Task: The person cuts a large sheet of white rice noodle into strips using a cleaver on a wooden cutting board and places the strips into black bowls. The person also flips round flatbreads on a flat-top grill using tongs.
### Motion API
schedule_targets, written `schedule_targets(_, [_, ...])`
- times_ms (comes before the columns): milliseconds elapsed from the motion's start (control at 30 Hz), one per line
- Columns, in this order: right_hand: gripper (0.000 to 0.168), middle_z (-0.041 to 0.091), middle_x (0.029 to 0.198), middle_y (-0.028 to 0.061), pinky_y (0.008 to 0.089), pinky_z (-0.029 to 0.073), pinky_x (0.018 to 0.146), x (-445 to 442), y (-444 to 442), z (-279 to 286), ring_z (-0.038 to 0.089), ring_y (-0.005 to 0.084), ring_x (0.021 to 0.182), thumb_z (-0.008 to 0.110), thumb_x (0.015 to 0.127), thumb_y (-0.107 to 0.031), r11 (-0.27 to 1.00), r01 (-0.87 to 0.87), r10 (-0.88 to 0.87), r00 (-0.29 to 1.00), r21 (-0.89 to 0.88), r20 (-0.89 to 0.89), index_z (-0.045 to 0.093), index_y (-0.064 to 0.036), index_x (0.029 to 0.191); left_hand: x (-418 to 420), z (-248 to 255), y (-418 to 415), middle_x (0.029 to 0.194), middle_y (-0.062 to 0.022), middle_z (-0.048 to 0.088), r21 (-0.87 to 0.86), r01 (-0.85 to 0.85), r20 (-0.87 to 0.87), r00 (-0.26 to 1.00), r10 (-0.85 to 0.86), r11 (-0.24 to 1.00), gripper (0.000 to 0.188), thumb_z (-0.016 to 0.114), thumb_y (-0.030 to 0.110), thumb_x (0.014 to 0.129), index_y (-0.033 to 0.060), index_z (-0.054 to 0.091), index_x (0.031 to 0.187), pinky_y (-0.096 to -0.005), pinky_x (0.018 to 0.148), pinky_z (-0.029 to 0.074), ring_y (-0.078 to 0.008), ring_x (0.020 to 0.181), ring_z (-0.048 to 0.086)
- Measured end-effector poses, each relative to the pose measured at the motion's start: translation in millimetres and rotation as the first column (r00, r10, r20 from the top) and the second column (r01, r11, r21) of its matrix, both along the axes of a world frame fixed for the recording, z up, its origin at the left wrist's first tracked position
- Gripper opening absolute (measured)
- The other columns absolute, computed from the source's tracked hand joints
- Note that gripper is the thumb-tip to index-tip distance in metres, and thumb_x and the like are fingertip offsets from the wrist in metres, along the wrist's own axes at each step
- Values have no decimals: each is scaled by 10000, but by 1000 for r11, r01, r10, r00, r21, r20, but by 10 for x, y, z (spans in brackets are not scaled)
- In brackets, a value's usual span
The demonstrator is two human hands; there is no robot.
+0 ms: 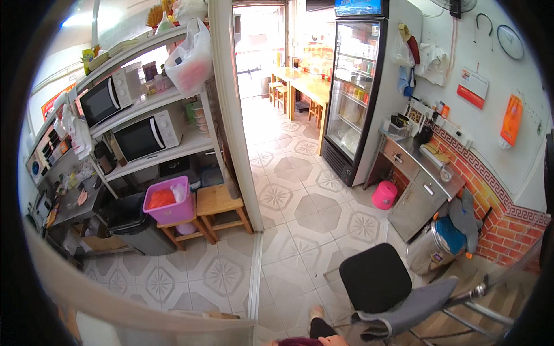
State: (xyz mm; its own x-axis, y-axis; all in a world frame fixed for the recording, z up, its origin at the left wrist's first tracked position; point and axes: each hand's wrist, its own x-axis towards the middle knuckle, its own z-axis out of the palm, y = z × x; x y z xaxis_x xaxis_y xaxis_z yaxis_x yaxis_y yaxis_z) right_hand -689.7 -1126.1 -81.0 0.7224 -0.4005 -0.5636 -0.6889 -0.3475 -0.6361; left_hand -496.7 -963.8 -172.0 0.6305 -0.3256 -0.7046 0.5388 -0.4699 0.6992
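Observation:
At the bottom edge, part of my right hand [334, 341] shows beside a dark trouser leg [321, 327] and a maroon garment [298, 341]. The frame cuts the hand off, so its fingers and anything in them are hidden. My left hand is out of view. One light-coloured shoe [317, 312] stands on the patterned tile floor [285, 277]. Ahead to the right is a chair with a black seat [375, 277]. Grey cloth [407, 309] hangs beside it, near a metal stair railing [480, 289].
Left of a floor track [256, 277], shelves hold two microwave ovens [145, 135]. A purple tub [171, 212] rests on a wooden stool by a grey bin [143, 235]. A glass-door refrigerator [352, 95], steel cabinet [417, 203], pink bucket [384, 195] and metal drum [426, 251] stand right.

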Motion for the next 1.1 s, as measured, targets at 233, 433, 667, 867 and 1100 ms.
schedule_targets(233, [493, 564, 679, 263, 445, 448, 633, 1522, -1629, -506, 583, 420, 707, 434, 868, -424, 986, -37, 58, 991, -163, 124, 613, 17, 741, 1853, 3468, -2608, 1471, -93, 242, -915, 23, -14, 996, -90, 402, 532, 327, 378, 968, 93, 267, 1412, -379, 1097, 118, -193, 1367, 187])
schedule_targets(433, [521, 566, 696, 270, 466, 432, 626, 3093, -2073, -222, 599, 401, 672, 442, 869, -441, 955, -279, 283, 959, -101, 23, 587, 41, 728, 2210, 4838, -2476, 1412, -189, 269, -874, 479, 485, 858, -169, -76, 526, 356, 257, 928, 19, 248, 1384, -395, 1082, 184, -297, 1318, 245])
schedule_targets(667, [537, 603, 713, 250, 454, 456, 678, 4921, -1753, -487, 598, 413, 704, 423, 870, -465, 795, -563, 566, 822, -223, -57, 640, 10, 747, 3422, 4990, -1382, 1344, -300, 301, -373, 783, 917, 393, 68, 499, 531, 390, 115, 880, -66, 226, 1352, -415, 1063, 260, -418, 1259, 311])
schedule_targets(867, [535, 620, 767, 233, 437, 464, 720, 6570, -1069, -384, 613, 391, 747, 417, 874, -477, 653, -682, 729, 684, -329, 26, 647, -4, 778, 4529, 5163, -25, 1394, -278, 181, -655, 718, 753, 596, 280, 234, 527, 368, 216, 877, -24, 257, 1333, -496, 1063, 192, -435, 1283, 202])
schedule_targets(1100, [584, 619, 866, 249, 476, 433, 788, 8049, 393, -549, 580, 421, 885, 340, 911, -491, 512, -837, 859, 505, -193, 91, 648, 2, 847, 5192, 5065, 655, 1436, -296, 3, -733, 531, 60, 674, 737, -426, 514, 340, 448, 920, 113, 335, 1310, -667, 1019, 140, -570, 1264, 60])
